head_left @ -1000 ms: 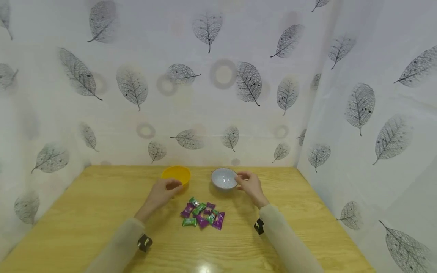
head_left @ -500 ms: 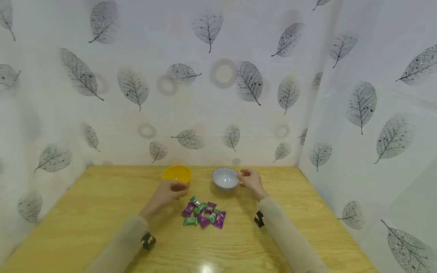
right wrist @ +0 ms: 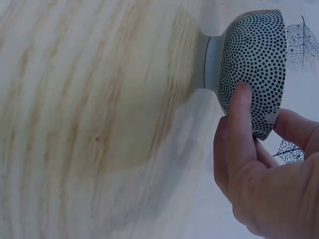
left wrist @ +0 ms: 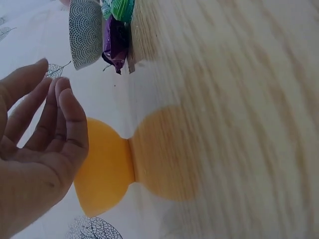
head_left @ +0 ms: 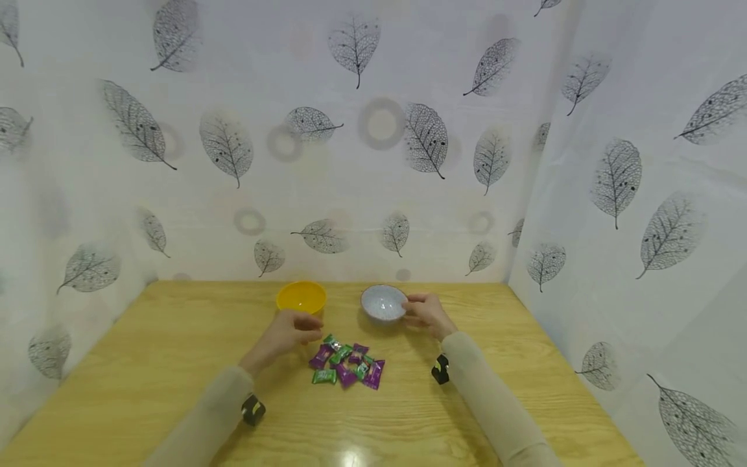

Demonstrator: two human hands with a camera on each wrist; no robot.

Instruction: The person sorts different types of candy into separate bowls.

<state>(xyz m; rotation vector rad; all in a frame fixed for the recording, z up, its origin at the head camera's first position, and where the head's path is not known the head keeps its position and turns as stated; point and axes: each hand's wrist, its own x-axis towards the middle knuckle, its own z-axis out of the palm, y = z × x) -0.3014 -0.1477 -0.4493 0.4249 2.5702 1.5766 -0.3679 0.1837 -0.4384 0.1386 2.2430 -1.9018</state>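
My right hand (head_left: 430, 312) grips the right side of a pale bowl (head_left: 382, 302) on the table. In the right wrist view, a fingertip lies against the dark-dotted outer wall of the bowl (right wrist: 256, 59), with the thumb at its rim. My left hand (head_left: 286, 334) hovers just in front of a yellow bowl (head_left: 301, 296), holding nothing. Its fingers are loosely bent in the left wrist view, in front of the yellow bowl (left wrist: 107, 167). Several wrapped candies (head_left: 344, 375), purple and green, lie in a loose pile between the hands.
The wooden table (head_left: 373, 428) ends at a white leaf-patterned curtain (head_left: 350, 181) behind the bowls. More of that curtain (head_left: 613, 259) hangs along the right side. Black wrist devices (head_left: 253, 410) sit on both sleeves.
The left hand has shifted slightly right, away from the yellow bowl's rim. The right hand stays at the pale bowl, its fingers a little differently set. Candies and bowls keep their places.
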